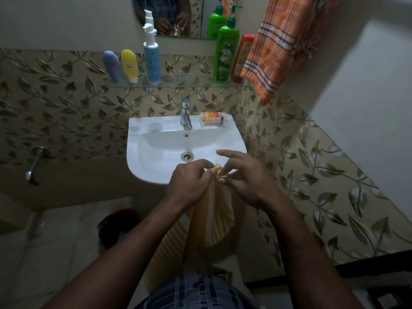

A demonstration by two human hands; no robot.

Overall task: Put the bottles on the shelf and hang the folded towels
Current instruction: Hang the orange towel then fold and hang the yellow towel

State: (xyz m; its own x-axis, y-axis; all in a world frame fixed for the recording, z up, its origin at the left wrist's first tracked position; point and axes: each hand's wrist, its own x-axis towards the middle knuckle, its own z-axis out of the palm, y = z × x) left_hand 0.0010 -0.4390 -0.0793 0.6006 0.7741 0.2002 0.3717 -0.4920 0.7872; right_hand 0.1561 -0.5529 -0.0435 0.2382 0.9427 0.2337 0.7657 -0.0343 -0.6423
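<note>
A yellow striped towel [214, 219] hangs down in front of the sink, pinched at its top edge by both hands. My left hand [189, 182] grips the towel's top from the left, and my right hand [243, 177] holds it from the right with some fingers spread. On the glass shelf [178, 85] stand a grey tube [111, 66], a yellow tube [129, 65], a blue pump bottle [152, 56], a green bottle [225, 50] and a red bottle [242, 58]. An orange checked towel [281, 43] hangs at the upper right.
A white sink [160, 172] with a chrome tap [186, 113] sits below the shelf; a small orange tube [211, 117] lies on its rim. A mirror [169, 16] is above. A dark bin [118, 226] stands on the floor at left, and a wall tap [33, 168] juts out.
</note>
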